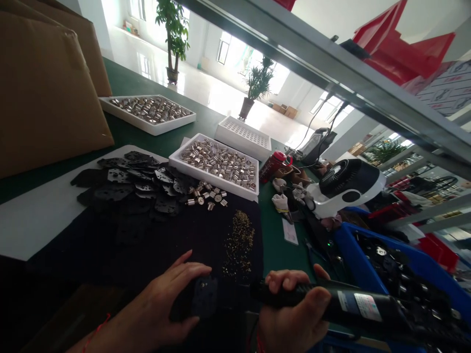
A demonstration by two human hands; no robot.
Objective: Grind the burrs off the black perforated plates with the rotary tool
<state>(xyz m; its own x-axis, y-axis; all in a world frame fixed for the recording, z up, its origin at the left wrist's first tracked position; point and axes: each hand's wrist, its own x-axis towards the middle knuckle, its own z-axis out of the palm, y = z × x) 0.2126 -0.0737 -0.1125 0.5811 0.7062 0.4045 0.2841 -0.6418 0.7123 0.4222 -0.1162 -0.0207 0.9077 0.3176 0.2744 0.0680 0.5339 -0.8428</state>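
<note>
My left hand (171,294) curls its thumb and fingers around the edges of a small black plate (205,294) with holes, low in the middle of the view. My right hand (294,304) is wrapped around a black electric screwdriver (355,306), whose front end points left towards the plate. The tip is lost in the dark. Beyond the hands, tiny brass-coloured screws (241,233) lie scattered on a dark mat (176,245). A heap of black plates (136,184) spreads over the mat's far left, with several loose silver cylindrical parts (209,193) beside it.
White trays of silver parts stand behind, one near (217,166) and one farther left (150,110). A large cardboard box (47,93) rises at left. On the right are a blue bin (353,260) of black parts, a fan (346,189) and a red bottle (272,165). A metal shelf beam (312,63) crosses overhead.
</note>
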